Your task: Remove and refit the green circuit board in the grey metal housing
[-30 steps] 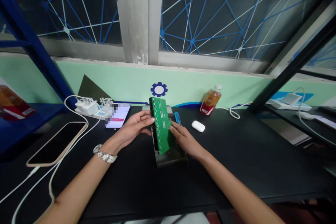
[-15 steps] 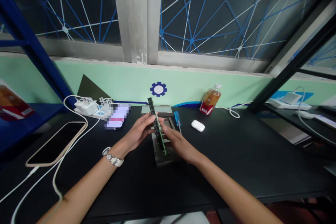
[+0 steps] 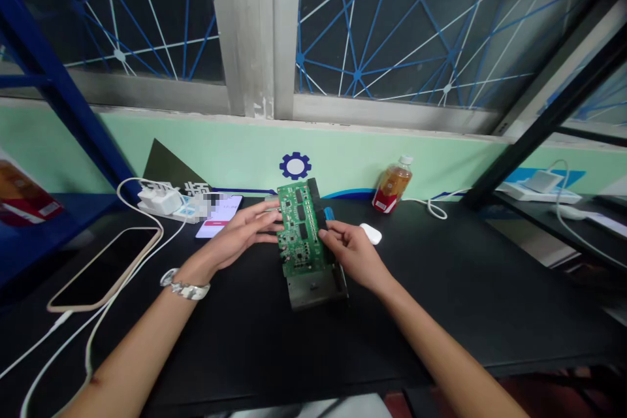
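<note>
A green circuit board with a black connector strip down its right side is held tilted above a grey metal case. At the board's left edge, my left hand steadies it with nearly straight fingers, some tips hidden by the board. My right hand pinches the connector strip on the opposite edge. Only the front part of the case shows below the board. A blue screwdriver handle peeks out behind my right hand.
A white earbud case and a drink bottle are on the right. To the left are a phone in a beige case, a second phone, a power strip and white cables. The black table meets a green wall.
The circuit board has turned from edge-on to show its green face. My right hand has shifted right onto the connector strip, and my left hand has moved slightly left to the other edge.
</note>
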The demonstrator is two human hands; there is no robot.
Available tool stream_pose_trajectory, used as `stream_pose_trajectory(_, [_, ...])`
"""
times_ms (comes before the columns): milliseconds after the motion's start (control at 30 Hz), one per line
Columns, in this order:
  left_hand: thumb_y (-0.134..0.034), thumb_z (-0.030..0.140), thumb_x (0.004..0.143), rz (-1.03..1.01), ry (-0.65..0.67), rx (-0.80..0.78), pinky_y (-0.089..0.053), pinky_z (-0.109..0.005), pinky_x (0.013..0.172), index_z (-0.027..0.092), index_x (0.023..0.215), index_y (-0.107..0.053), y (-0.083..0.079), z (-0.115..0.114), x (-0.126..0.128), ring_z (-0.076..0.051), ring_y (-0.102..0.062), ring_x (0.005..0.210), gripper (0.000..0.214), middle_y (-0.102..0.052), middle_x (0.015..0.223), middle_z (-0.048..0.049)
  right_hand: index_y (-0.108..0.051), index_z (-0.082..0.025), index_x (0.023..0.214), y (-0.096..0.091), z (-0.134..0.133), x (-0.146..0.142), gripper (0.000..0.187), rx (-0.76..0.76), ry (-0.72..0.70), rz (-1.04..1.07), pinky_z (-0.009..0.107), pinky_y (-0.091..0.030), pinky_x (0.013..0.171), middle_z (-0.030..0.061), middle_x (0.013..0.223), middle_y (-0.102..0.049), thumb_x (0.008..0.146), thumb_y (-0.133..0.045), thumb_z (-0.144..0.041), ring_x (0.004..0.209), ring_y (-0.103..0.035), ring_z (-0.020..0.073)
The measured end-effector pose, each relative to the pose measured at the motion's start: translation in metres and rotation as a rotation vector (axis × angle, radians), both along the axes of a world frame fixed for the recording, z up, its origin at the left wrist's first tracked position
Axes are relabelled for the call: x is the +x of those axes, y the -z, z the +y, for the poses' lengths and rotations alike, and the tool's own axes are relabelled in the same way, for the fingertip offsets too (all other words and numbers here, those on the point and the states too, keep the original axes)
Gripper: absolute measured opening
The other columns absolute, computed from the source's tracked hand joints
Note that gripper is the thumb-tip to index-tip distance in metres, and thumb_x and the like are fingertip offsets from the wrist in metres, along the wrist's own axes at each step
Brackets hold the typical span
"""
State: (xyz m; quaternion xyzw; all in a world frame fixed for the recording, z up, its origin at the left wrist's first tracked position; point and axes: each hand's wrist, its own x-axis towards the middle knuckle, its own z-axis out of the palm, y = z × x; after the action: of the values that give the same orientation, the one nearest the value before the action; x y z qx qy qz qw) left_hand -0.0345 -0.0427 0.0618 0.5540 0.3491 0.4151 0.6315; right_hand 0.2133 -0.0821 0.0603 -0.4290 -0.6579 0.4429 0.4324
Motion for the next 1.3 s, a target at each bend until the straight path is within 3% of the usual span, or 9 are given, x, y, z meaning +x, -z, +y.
stream_pose_trajectory(100, [-0.070, 0.033, 0.089, 0.019, 0.053, 0.013, -0.057, -0.032, 0.083, 0.022, 0.137, -0.054, -0.003, 0.002, -0.007, -0.022, -0.067, 0.103, 0.052, -0.066, 0.120, -0.0117, -0.043, -0.020, 0.070, 0.008, 0.006, 0.006, 0.037, 0.015, -0.003, -0.107, 0.025, -0.019, 0.049, -0.0077, 0.059, -0.026, 0.093, -0.054, -0.048, 0.052, -0.023, 0.0089])
stream_pose_trajectory(267, [-0.074, 0.028, 0.084, -0.016, 0.069, 0.062, -0.057, -0.026, 0.070, 0.020, 0.124, -0.061, 0.004, 0.001, 0.003, -0.017, -0.067, 0.090, 0.043, -0.068, 0.113, -0.0092, -0.041, -0.021, 0.072, 0.022, 0.007, -0.002, 0.035, 0.071, -0.012, -0.208, 0.025, -0.023, 0.052, -0.0068, 0.061, -0.029, 0.096, -0.048, -0.046, 0.055, -0.028, 0.0103])
stream_pose_trajectory(467, [-0.070, 0.029, 0.089, -0.086, 0.131, 0.103, -0.048, -0.040, 0.102, 0.020, 0.136, -0.054, 0.008, -0.009, 0.022, -0.025, -0.059, 0.121, 0.051, -0.062, 0.132, -0.0133, -0.058, -0.017, 0.091, 0.023, 0.002, -0.013, 0.029, 0.065, -0.096, -0.156, 0.025, -0.033, 0.059, -0.0028, 0.071, -0.045, 0.099, -0.045, -0.041, 0.062, -0.038, 0.0118])
stream_pose_trajectory(667, [-0.072, 0.030, 0.085, -0.093, 0.271, 0.178, -0.043, -0.046, 0.110, 0.019, 0.141, -0.048, 0.010, -0.013, 0.030, -0.030, -0.054, 0.131, 0.062, -0.057, 0.141, -0.0174, -0.063, -0.017, 0.110, 0.020, 0.002, -0.015, 0.030, 0.096, -0.108, -0.042, 0.026, -0.044, 0.070, 0.0019, 0.083, -0.059, 0.099, -0.047, -0.039, 0.076, -0.054, 0.0155])
stream_pose_trajectory(767, [-0.078, 0.027, 0.079, -0.025, 0.198, 0.335, -0.044, -0.047, 0.110, 0.019, 0.142, -0.045, 0.011, -0.015, 0.031, -0.031, -0.054, 0.130, 0.072, -0.054, 0.143, -0.0178, -0.062, -0.020, 0.118, 0.022, 0.005, -0.014, 0.029, 0.104, -0.117, 0.024, 0.030, -0.049, 0.082, 0.0038, 0.092, -0.064, 0.098, -0.049, -0.037, 0.087, -0.061, 0.0177])
stream_pose_trajectory(900, [-0.083, 0.022, 0.068, 0.197, 0.028, 0.737, -0.042, -0.050, 0.112, 0.020, 0.148, -0.037, 0.009, -0.023, 0.034, -0.033, -0.053, 0.131, 0.092, -0.053, 0.143, -0.0169, -0.060, -0.024, 0.120, 0.022, 0.003, -0.014, 0.026, 0.299, 0.024, -0.009, 0.034, -0.047, 0.096, 0.0081, 0.122, -0.058, 0.096, -0.053, -0.031, 0.113, -0.057, 0.0207])
stream_pose_trajectory(1033, [-0.082, 0.022, 0.065, 0.395, -0.024, 1.113, -0.042, -0.053, 0.112, 0.022, 0.153, -0.030, 0.008, -0.027, 0.036, -0.036, -0.048, 0.134, 0.102, -0.049, 0.146, -0.0174, -0.058, -0.023, 0.118, 0.019, -0.004, -0.017, 0.023, 0.365, 0.132, -0.066, 0.034, -0.048, 0.088, 0.0083, 0.113, -0.055, 0.098, -0.050, -0.029, 0.099, -0.057, 0.0189])
stream_pose_trajectory(1167, [-0.079, 0.021, 0.069, 0.444, -0.012, 1.289, -0.042, -0.054, 0.114, 0.022, 0.155, -0.024, 0.006, -0.026, 0.035, -0.035, -0.043, 0.139, 0.102, -0.045, 0.148, -0.0183, -0.046, -0.023, 0.124, 0.016, -0.005, -0.018, 0.037, 0.276, 0.233, 0.058, 0.030, -0.049, 0.079, 0.0058, 0.106, -0.054, 0.091, -0.060, -0.032, 0.091, -0.055, 0.0176])
stream_pose_trajectory(1300, [-0.072, 0.013, 0.074, 0.473, 0.015, 1.367, -0.042, -0.054, 0.114, 0.023, 0.155, -0.022, 0.009, -0.023, 0.033, -0.033, -0.040, 0.141, 0.095, -0.043, 0.150, -0.0177, -0.051, -0.020, 0.081, 0.015, 0.000, -0.014, 0.030, -0.001, 0.070, 0.063, 0.026, -0.042, 0.061, -0.0020, 0.072, -0.048, 0.085, -0.065, -0.046, 0.065, -0.046, 0.0133])
